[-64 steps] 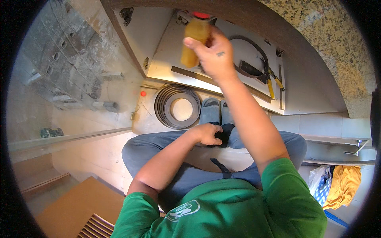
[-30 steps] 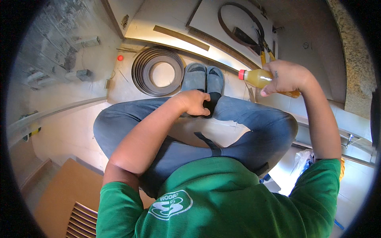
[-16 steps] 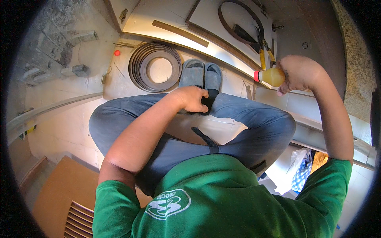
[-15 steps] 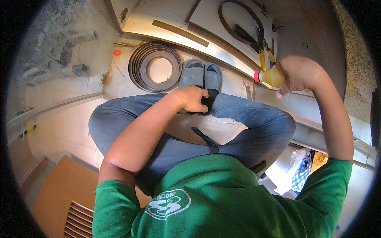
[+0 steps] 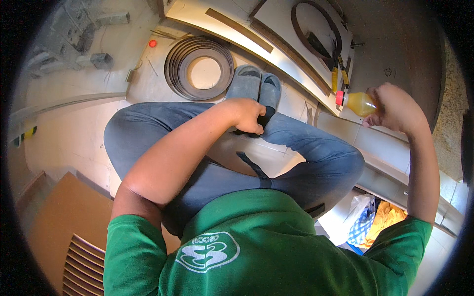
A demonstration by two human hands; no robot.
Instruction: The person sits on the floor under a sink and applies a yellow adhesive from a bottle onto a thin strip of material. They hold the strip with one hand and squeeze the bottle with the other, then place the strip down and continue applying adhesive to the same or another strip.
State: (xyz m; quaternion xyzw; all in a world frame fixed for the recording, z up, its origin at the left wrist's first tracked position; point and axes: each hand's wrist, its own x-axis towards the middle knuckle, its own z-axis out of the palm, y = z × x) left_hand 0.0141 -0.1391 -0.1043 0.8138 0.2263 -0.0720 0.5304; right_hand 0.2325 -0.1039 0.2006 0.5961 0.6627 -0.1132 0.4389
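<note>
My right hand [image 5: 395, 109] grips a small clear plastic bottle of yellow liquid [image 5: 361, 103]. The bottle lies sideways in the air with its red cap [image 5: 339, 97] pointing left, close to the right end of a white panel [image 5: 291, 61]. My left hand [image 5: 248, 116] hangs over my feet beside the grey sandals [image 5: 245, 81]. Its thumb and curled fingers are apart, and nothing shows between them; some fingertips are hidden. Yellow-handled pliers or cutters [image 5: 338, 76] rest on the panel just above the bottle cap.
A coil of brown edging strip [image 5: 173, 74] lies on the tiled floor, with a red cap [image 5: 152, 43] near it. A loop of strip [image 5: 296, 24] rests on the panel. Glass [image 5: 64, 106] stands at left; a slatted brown board [image 5: 64, 212] lies lower left. Bags and cloth [image 5: 382, 222] sit lower right.
The whole view has shifted and turned slightly. My right hand has moved a little to the right with the bottle still in it. The left hand stays over my feet.
</note>
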